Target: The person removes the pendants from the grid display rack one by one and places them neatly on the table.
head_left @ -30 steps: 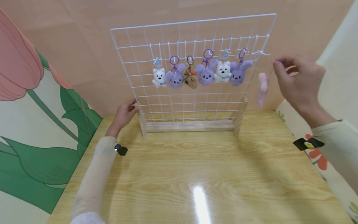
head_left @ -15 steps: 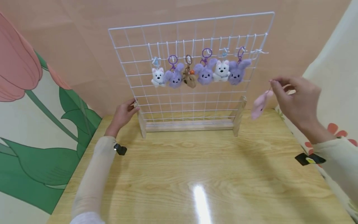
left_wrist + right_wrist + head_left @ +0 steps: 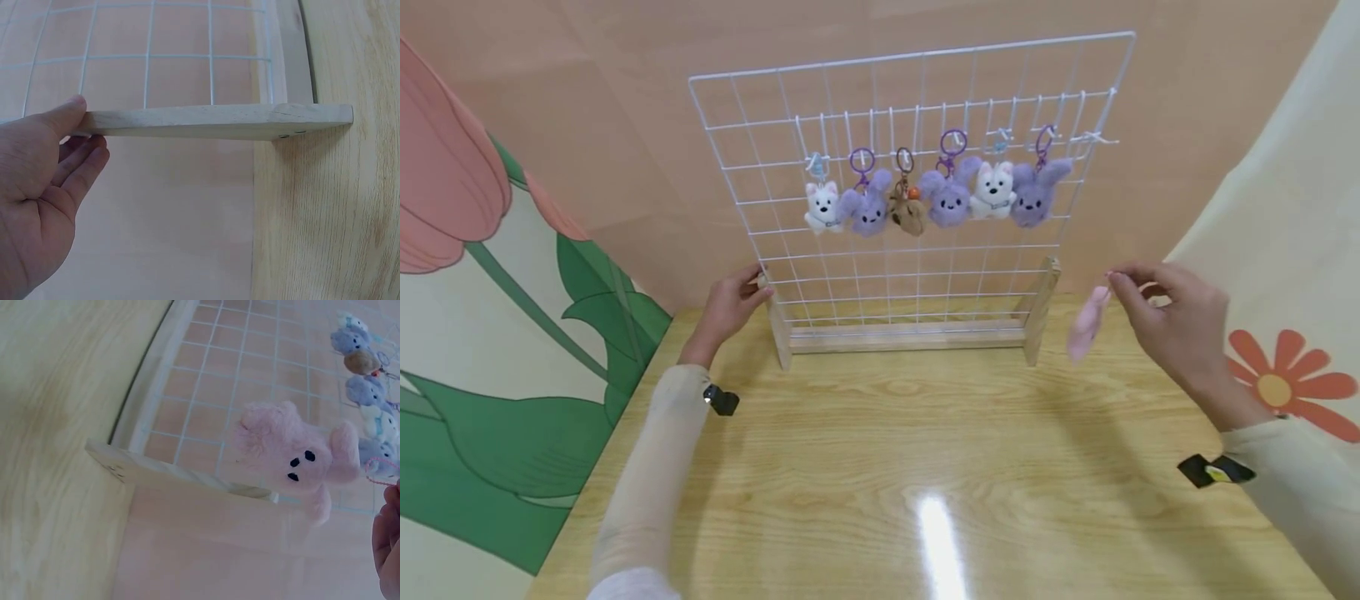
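My right hand (image 3: pixel 1176 321) pinches the thin pink cord (image 3: pixel 373 470) of a pink plush keychain (image 3: pixel 1087 323), which dangles tilted to the right of the rack. In the right wrist view the plush shows black eyes and nose. My left hand (image 3: pixel 727 307) grips the upper end of the rack's left wooden leg (image 3: pixel 212 117), thumb on one side and fingers on the other. On the white wire grid rack (image 3: pixel 895 275) hang several plush keychains: a white dog (image 3: pixel 823 207), a purple rabbit (image 3: pixel 867 208), a brown plush (image 3: pixel 908 210) and others like the first two.
The rack's right wooden leg (image 3: pixel 1041 315) stands left of the dangling plush. Near the grid's right edge a white hook (image 3: pixel 1093 137) sticks out. A light wood table (image 3: pixel 850 450) lies in front, with a peach backdrop (image 3: pixel 587 125) behind.
My right hand has moved down and slightly left, away from the hooks, with the pink plush keychain swinging beneath it. My left hand stays on the rack's leg.
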The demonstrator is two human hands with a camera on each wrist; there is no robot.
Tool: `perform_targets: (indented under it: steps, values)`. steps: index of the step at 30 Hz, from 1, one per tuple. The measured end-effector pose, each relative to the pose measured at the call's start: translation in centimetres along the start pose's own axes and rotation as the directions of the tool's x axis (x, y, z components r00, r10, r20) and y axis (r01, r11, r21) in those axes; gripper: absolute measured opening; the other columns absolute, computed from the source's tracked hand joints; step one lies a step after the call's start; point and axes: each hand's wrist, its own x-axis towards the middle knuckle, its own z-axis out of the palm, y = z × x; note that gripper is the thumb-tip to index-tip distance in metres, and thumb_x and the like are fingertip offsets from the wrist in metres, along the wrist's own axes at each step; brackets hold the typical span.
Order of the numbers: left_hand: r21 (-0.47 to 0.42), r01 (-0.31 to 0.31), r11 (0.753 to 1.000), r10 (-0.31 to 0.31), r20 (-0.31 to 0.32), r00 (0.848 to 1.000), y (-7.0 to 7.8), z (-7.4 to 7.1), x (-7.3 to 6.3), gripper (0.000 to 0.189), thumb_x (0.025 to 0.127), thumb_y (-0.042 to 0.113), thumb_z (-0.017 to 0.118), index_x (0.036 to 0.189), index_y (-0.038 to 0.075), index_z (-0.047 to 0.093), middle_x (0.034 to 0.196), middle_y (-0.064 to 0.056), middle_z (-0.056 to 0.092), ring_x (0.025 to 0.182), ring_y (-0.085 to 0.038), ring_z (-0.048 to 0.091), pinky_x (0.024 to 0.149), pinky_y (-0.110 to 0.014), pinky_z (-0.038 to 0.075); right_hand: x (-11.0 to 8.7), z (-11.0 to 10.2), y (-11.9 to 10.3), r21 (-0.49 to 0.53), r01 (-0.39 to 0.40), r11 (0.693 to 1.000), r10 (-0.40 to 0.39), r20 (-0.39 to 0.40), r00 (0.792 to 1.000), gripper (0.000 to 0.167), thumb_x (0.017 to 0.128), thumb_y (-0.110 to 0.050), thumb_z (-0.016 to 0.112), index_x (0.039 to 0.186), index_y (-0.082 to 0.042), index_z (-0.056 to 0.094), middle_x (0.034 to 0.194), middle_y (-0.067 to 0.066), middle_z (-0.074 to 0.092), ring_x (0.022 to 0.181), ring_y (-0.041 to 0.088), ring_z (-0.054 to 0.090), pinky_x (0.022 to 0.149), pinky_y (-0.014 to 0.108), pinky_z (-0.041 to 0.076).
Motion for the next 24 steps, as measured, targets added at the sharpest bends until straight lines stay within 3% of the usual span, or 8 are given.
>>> perform_targets:
  steps: [8,24]
  values:
    - [0.007,0.0,1.0,0.0,-0.002,1.0,0.1,0.0,0.0,0.054,0.102,0.014,0.065,0.148,-0.006,0.047,0.146,-0.029,0.052,0.126,-0.046,0.059,0.102,-0.051,0.055,-3.7,0.4,1.2,-0.024,-0.026,0.999,0.028,0.078,0.997,0.009,0.088,-0.001,0.078,0.097,0.001,0.079,0.091,0.017,0.076,0.084,-0.027,0.051,0.074,-0.004,0.042]
    - [0.025,-0.016,1.0,0.017,-0.006,1.0,0.0,-0.1,0.0,0.055,0.102,0.014,0.065,0.148,-0.009,0.046,0.143,-0.03,0.054,0.123,-0.045,0.061,0.1,-0.05,0.057,-8.6,0.0,2.1,-0.002,0.027,1.0,-0.026,0.189,0.982,0.024,0.079,0.01,0.082,0.1,0.0,0.078,0.089,0.012,0.075,0.089,-0.023,0.05,0.074,-0.002,0.046]
